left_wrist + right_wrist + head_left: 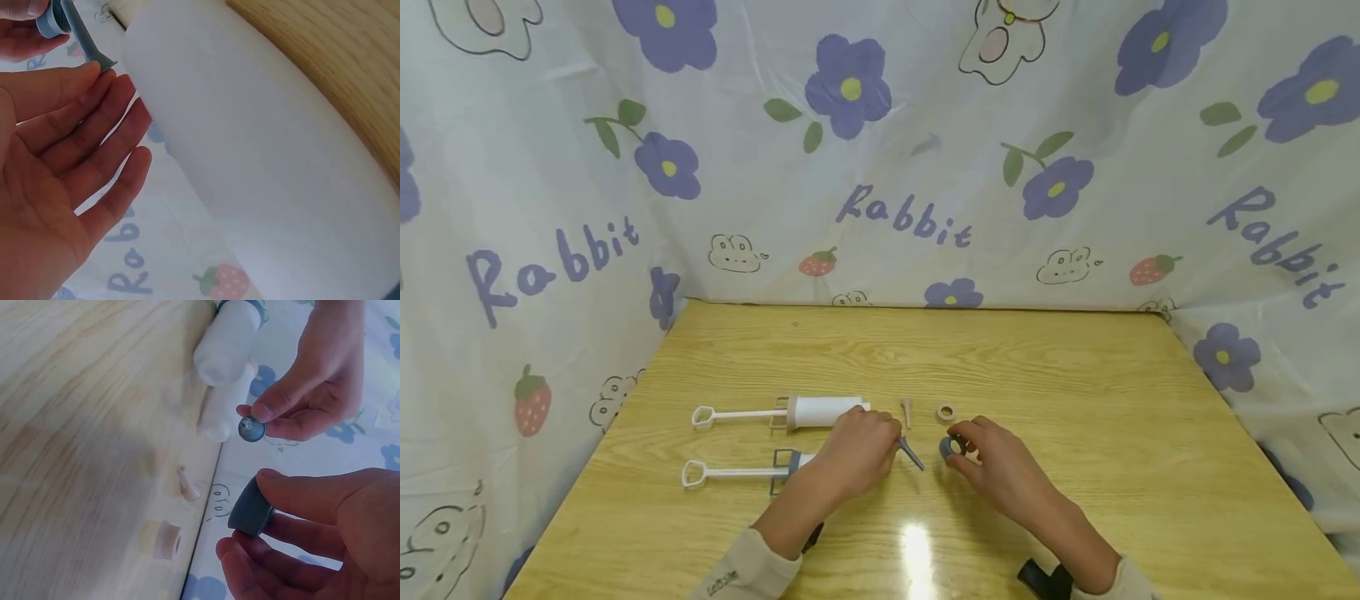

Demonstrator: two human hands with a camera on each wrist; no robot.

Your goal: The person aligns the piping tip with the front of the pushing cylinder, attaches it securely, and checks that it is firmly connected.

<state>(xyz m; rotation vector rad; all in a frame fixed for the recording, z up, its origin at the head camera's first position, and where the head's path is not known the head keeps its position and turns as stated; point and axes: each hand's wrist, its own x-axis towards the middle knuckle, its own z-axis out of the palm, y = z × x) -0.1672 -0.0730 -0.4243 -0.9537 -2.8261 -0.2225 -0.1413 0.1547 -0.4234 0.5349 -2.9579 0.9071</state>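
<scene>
Between thumb and fingertips, my left hand (861,446) pinches a slim blue-grey nozzle (912,454) by its flared base; the narrow tube points toward the right hand. My right hand (1003,467) holds a blue-grey ring cap (251,509) between thumb and fingers, a short way right of the nozzle. The two parts are apart. Below the left forearm lies a syringe with a blue-grey collar and white plunger rod (737,472), its barrel partly hidden by that hand. In the left wrist view, a white barrel (250,137) fills much of the picture.
Behind the left hand lies a second syringe (823,412) with a beige collar. A beige nozzle (907,412) and a beige ring cap (939,413) rest on the wooden table (1075,358) beyond the hands. A patterned curtain (910,150) borders the table at the back and sides.
</scene>
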